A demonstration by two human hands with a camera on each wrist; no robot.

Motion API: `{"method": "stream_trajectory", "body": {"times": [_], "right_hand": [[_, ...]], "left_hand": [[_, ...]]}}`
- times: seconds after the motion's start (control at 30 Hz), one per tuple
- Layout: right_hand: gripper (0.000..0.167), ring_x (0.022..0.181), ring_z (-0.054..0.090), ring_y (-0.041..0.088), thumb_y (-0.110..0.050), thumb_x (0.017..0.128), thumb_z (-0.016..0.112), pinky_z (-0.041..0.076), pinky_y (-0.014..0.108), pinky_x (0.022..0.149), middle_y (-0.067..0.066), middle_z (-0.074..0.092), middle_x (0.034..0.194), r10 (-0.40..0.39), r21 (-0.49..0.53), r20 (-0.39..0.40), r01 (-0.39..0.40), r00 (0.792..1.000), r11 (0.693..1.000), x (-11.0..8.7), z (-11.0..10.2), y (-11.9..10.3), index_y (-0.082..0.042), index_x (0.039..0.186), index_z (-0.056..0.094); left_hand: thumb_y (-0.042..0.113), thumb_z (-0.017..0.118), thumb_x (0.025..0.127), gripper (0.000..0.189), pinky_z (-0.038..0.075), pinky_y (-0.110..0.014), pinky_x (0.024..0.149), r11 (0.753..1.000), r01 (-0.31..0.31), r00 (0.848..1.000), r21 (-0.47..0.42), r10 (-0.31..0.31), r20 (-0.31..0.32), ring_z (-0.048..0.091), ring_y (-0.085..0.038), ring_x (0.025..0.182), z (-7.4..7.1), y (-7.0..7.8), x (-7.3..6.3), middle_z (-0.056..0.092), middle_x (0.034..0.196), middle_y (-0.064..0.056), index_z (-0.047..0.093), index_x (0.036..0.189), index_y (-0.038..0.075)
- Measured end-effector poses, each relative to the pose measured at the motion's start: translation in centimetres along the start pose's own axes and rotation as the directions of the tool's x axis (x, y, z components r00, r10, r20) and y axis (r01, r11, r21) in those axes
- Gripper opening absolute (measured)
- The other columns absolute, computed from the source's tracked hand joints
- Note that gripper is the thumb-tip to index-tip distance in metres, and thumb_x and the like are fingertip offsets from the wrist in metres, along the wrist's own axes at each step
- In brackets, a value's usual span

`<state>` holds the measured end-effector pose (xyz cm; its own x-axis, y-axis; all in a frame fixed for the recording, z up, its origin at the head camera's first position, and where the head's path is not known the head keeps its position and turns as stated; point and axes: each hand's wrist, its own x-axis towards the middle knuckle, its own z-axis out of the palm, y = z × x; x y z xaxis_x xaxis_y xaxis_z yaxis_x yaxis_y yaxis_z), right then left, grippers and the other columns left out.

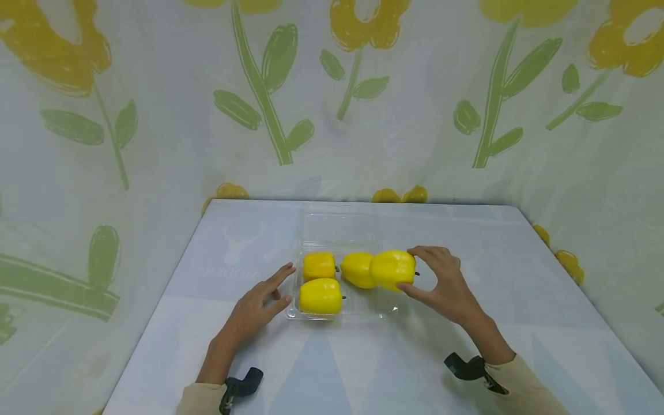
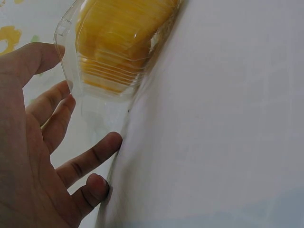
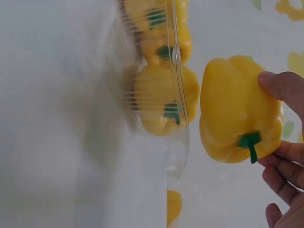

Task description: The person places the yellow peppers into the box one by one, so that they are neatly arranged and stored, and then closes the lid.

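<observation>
A clear plastic clamshell box (image 1: 358, 308) lies on the table with its lid (image 1: 337, 227) folded back. Three yellow bell peppers are in it: one at the back left (image 1: 319, 266), one at the front left (image 1: 320, 297) and one at the back right (image 1: 357, 270). Between thumb and fingers, my right hand (image 1: 441, 282) holds another yellow bell pepper (image 3: 237, 109) with a green stem, raised over the box's right side. My left hand (image 1: 254, 308) is at the box's left edge, fingers spread and loosely bent; thumb and fingertips meet the rim (image 2: 71, 57) or nearly so.
The box stands near the middle of the white table (image 1: 207, 357), whose far edge meets a flower-printed cloth (image 1: 171, 115). A dark wrist-camera mount (image 1: 244, 383) juts from the left wrist, and another mount (image 1: 464, 367) from the right.
</observation>
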<state>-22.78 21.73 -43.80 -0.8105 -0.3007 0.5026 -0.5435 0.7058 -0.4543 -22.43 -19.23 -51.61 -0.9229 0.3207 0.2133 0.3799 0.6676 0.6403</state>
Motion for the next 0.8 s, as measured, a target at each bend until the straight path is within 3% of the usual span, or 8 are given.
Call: {"method": "stream_trajectory", "body": {"times": [0.8], "right_hand": [[0.068, 0.123, 0.043, 0.024, -0.034, 0.073, 0.091, 0.024, 0.058, 0.096, 0.000, 0.058, 0.130, -0.017, 0.055, 0.079, 0.013, 0.997, 0.998, -0.4, 2.1, -1.7, -0.016, 0.131, 0.061]], "left_hand": [[0.046, 0.059, 0.098, 0.062, 0.041, -0.034, 0.069, 1.000, 0.024, 1.000, 0.020, -0.025, 0.016, 0.049, -0.010, 0.087, -0.1, 0.2, 0.1, 0.032, 0.159, 0.015, 0.035, 0.155, 0.038]]}}
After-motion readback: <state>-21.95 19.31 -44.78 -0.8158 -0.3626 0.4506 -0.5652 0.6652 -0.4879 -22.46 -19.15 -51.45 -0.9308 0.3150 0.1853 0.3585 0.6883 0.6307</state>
